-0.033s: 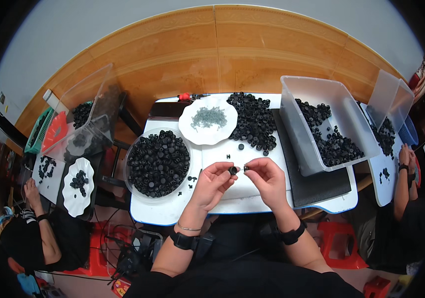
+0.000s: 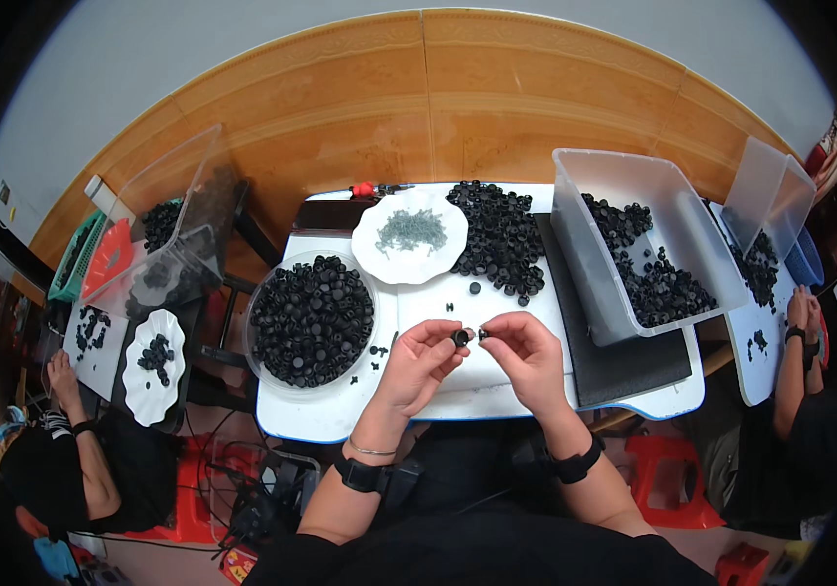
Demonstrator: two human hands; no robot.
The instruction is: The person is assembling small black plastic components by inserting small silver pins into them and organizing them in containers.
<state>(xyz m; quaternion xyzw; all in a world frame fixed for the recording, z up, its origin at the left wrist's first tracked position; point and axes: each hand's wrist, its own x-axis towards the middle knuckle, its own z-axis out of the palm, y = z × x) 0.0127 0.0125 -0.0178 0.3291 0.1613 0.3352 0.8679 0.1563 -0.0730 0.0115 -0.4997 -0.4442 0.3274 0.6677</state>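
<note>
Over the white table's front half, my left hand [image 2: 418, 363] is closed in a pinch round a small black cap [image 2: 460, 337], its hollow end showing. Close beside it, my right hand [image 2: 526, 359] pinches a tiny black piece [image 2: 483, 334] between thumb and fingertips; its exact kind is too small to make out. A narrow gap separates the two parts. Beyond my hands lies a pile of black caps [image 2: 496, 230], with one loose cap [image 2: 475, 288] in front of it. Left of my left hand are a few small black pieces [image 2: 355, 380].
A round clear tub [image 2: 252, 363] full of black caps stands left. A white scalloped plate [image 2: 367, 256] holds small greyish pieces. On the right, a translucent bin [image 2: 589, 283] with black parts sits by a dark mat [image 2: 623, 376]. Co-workers' hands [image 2: 64, 383] [image 2: 802, 311] are at side tables.
</note>
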